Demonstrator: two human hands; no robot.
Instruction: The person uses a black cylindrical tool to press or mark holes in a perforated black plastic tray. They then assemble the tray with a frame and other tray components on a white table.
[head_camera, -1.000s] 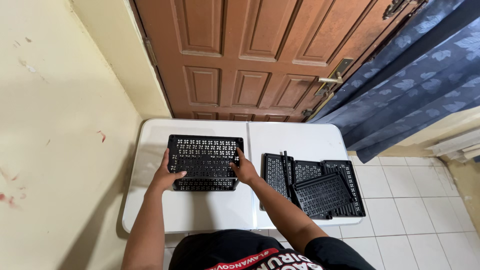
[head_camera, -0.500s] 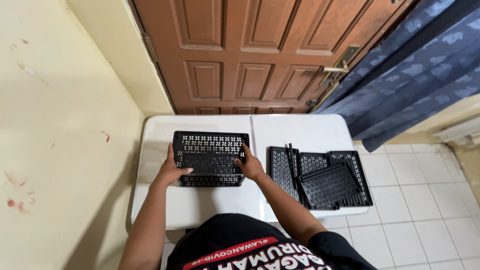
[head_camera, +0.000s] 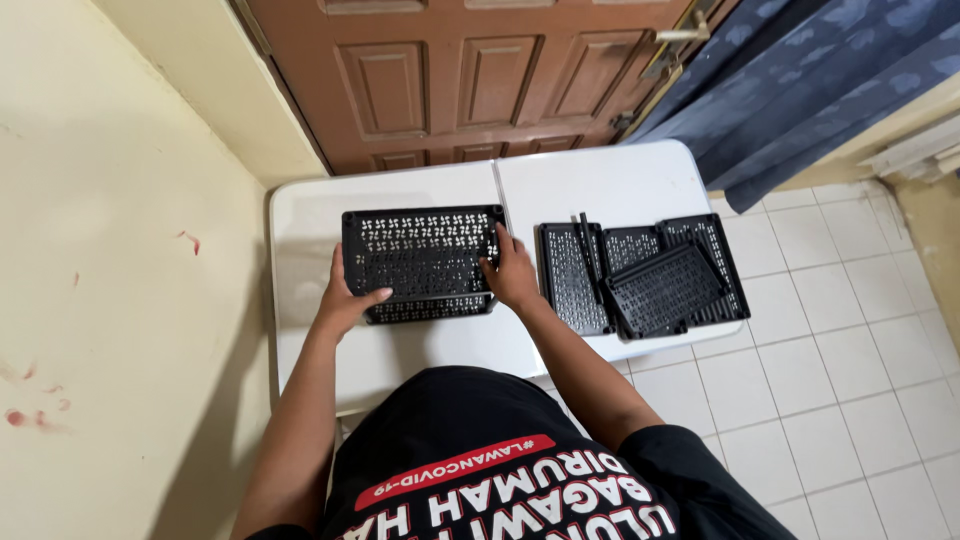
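A black perforated plastic crate (head_camera: 420, 258) stands on the left half of a white folding table (head_camera: 600, 178). My left hand (head_camera: 345, 300) grips its left side, thumb over the near edge. My right hand (head_camera: 512, 272) presses against its right side with fingers on the top rim. To the right lies a pile of flat black perforated panels (head_camera: 645, 275), overlapping one another, with a thin black rod (head_camera: 587, 245) across them. Neither hand touches the pile.
A brown panelled wooden door (head_camera: 470, 70) stands right behind the table. A dark blue patterned curtain (head_camera: 800, 90) hangs at the upper right. A cream wall runs along the left. White floor tiles (head_camera: 850, 400) lie to the right.
The view has tilted down, so table and crate sit higher in frame. Both hands keep their hold on the crate's sides; the right hand shifted slightly up along the rim.
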